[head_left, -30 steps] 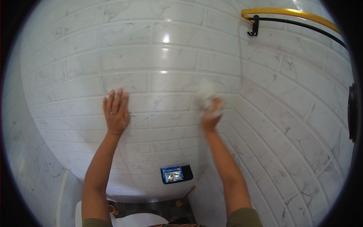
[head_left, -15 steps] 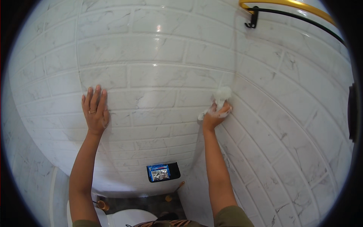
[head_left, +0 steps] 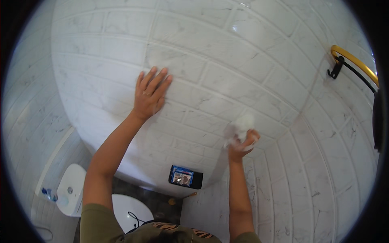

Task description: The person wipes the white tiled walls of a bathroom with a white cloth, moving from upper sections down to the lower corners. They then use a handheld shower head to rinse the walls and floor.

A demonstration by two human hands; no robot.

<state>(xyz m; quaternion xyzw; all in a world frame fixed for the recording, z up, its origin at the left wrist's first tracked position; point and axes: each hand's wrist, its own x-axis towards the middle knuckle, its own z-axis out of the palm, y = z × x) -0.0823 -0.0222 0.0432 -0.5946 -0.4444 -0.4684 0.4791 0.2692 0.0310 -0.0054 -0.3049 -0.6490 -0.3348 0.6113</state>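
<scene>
Fingers spread, my left hand (head_left: 150, 97) lies flat against the white, grey-veined brick-pattern tile wall (head_left: 182, 32). Lower and to the right, my right hand (head_left: 244, 142) is closed around a crumpled white wad (head_left: 244, 121) that looks like soft cloth or tissue. Part of the wad bulges above the fingers against the wall, and a loose bit shows at the hand's left side. The fingers hide the rest of it, and its exact kind cannot be told.
Below the hands, a black wall shelf (head_left: 197, 180) holds a blue-and-silver packet (head_left: 182, 176). A gold-and-black rail (head_left: 353, 60) with a black hook (head_left: 335, 68) juts out at right. At lower left are a white toilet tank (head_left: 71, 190) and a round white lid (head_left: 129, 208) with a dark cord.
My view has turned left, bringing the toilet tank into sight. My left hand stays flat on the wall. My right hand, still holding the white wad, is farther from the corner, nearer my left hand.
</scene>
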